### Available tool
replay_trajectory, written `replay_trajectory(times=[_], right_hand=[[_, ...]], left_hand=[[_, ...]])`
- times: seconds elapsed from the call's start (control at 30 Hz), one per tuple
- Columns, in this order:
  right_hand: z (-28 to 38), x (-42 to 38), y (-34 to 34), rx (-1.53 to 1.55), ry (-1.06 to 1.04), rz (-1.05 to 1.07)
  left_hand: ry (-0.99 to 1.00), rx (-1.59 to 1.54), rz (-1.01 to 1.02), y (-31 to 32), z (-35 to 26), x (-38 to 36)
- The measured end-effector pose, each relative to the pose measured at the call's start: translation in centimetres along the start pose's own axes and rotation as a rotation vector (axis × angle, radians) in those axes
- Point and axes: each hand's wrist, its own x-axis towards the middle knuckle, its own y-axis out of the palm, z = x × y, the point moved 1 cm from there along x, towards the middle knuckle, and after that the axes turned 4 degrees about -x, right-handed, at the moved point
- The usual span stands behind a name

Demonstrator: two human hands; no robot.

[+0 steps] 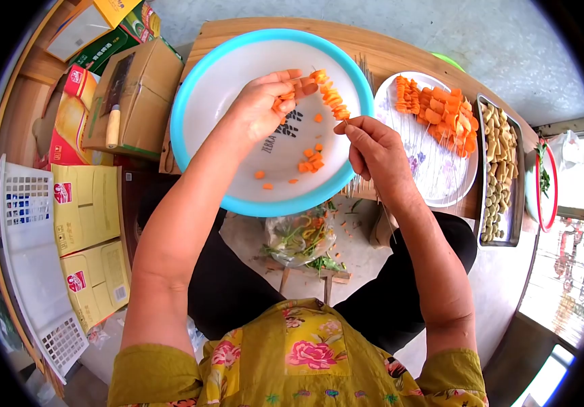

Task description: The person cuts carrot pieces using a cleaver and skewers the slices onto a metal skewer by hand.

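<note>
Over a white basin with a blue rim (178, 122), my right hand (376, 149) pinches the lower end of a skewer threaded with carrot slices (332, 100). The skewer tilts up and to the left. Curled fingers of my left hand (261, 102) hold several small carrot slices (282, 102), with the fingertips right at the skewer's upper end. Loose carrot pieces (311, 163) lie on the basin floor. To the right, a white plate (467, 182) bears finished-looking carrot skewers (444, 117), their sticks pointing towards me.
Bare skewers (365, 71) lie between basin and plate on the wooden table (400, 49). A metal tray (505, 242) of skewered tan pieces (498, 146) stands at the right. Left are cardboard boxes (153, 88), one with a knife (113, 122). A bag of vegetable scraps (300, 239) sits below.
</note>
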Motion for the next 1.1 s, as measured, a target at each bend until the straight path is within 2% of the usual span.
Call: replay_trajectory(times=[0.23, 0.43, 0.93, 1.1], right_hand=[[0.14, -0.16, -0.07, 0.024, -0.015, 0.014], [0.5, -0.47, 0.0, -0.007, -0.002, 0.022], [0.34, -0.62, 0.43, -0.044, -0.014, 0.074], [0.36, -0.65, 0.37, -0.053, 0.004, 0.08]], left_hand=[[0.092, 0.199, -0.018, 0.24, -0.34, -0.18], [0.118, 0.185, -0.115, -0.44, -0.2, 0.18], [0.201, 0.249, -0.213, 0.47, -0.25, -0.28], [0.221, 0.273, -0.188, 0.0, -0.05, 0.21]])
